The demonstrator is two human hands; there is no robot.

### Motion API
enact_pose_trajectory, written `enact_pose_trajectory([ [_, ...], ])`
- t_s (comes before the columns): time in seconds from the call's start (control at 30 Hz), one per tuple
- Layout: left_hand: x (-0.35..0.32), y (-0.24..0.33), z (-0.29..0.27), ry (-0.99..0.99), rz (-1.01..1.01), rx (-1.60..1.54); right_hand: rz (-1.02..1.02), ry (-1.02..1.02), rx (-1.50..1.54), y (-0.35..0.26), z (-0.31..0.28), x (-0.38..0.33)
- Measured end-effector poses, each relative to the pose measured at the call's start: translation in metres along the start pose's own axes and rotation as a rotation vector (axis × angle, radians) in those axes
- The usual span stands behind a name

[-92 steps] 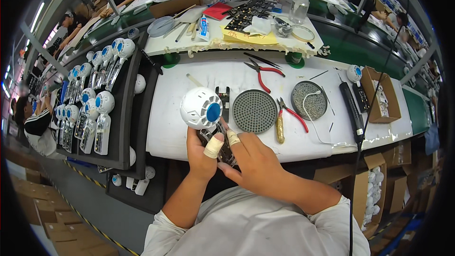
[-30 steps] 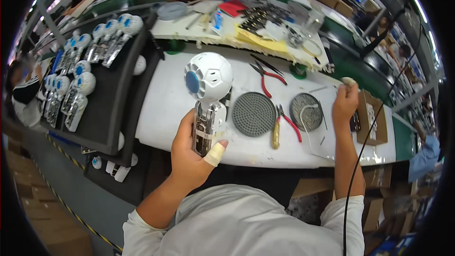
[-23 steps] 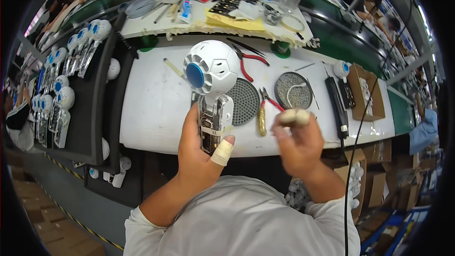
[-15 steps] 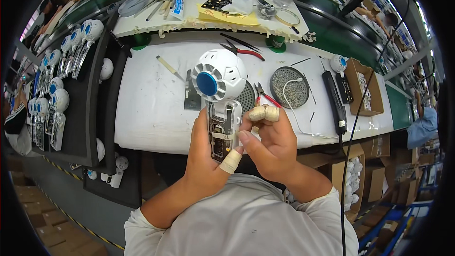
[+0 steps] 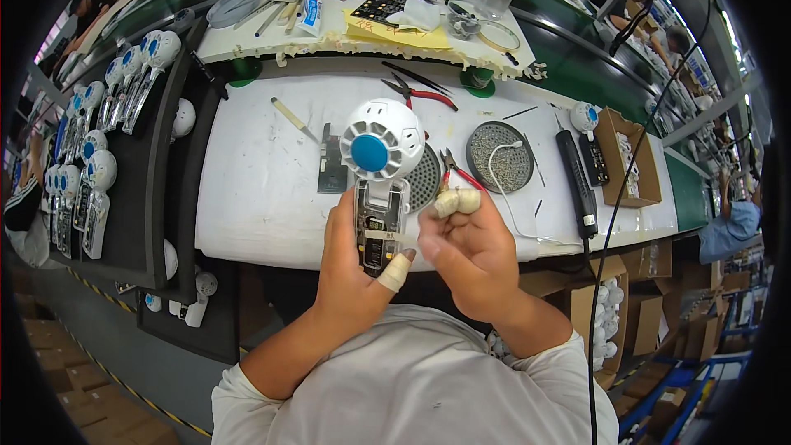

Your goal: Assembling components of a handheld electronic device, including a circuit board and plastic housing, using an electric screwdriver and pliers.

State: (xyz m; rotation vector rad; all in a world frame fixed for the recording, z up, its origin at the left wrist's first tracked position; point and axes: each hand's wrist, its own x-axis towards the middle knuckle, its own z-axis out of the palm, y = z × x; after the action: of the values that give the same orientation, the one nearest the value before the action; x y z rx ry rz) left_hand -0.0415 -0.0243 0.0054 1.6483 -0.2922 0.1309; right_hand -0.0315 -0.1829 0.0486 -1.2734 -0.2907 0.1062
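My left hand (image 5: 350, 272) is wrapped round the handle of a handheld device (image 5: 381, 235), held upright with its round white head (image 5: 387, 128) at the top. A blue disc sits in the middle of the head's slotted ring. The handle is uncovered, showing a dark circuit board with a pale strip of tape across it. Just right of the handle is my right hand (image 5: 478, 255), its fingers curled and its thumb close to the index fingertip. Anything between those fingertips is too small or blurred to make out. Pale tape wraps my left thumb and a right finger.
Beyond the device lie red-handled pliers (image 5: 428, 97), red cutters (image 5: 453, 166) and a round tray of small parts (image 5: 500, 156). A black corded tool (image 5: 575, 181) and a cardboard box (image 5: 622, 156) stand right. Similar devices fill a dark rack (image 5: 132, 173) left. A black cable (image 5: 610, 239) hangs on the right.
The device has tipped and dropped slightly toward me, so its blue disc faces me more. My right hand has drawn a little away from the handle.
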Motion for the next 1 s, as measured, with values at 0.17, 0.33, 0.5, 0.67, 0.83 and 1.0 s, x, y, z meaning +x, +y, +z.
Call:
enact_pose_trajectory([
  [0.17,-0.002,-0.006,0.002,0.010,-0.061,0.095,-0.047,-0.021,0.191,-0.022,-0.010,0.001],
  [0.33,-0.008,-0.011,0.003,0.090,-0.106,-0.023,-0.237,0.124,-0.196,-0.010,-0.006,0.008],
  [0.5,-0.006,-0.005,0.001,0.113,-0.101,-0.071,-0.100,-0.013,-0.460,0.005,0.001,0.001],
  [0.67,-0.008,-0.006,0.000,0.118,-0.080,0.097,-0.165,-0.102,-0.169,0.000,0.009,-0.001],
  [0.83,-0.010,0.000,0.000,0.105,-0.229,-0.155,-0.427,-0.082,-0.031,-0.024,0.002,0.007],
  [1.0,-0.018,0.001,0.000,0.027,-0.253,-0.340,-0.342,0.066,-0.182,-0.004,-0.009,0.036],
])
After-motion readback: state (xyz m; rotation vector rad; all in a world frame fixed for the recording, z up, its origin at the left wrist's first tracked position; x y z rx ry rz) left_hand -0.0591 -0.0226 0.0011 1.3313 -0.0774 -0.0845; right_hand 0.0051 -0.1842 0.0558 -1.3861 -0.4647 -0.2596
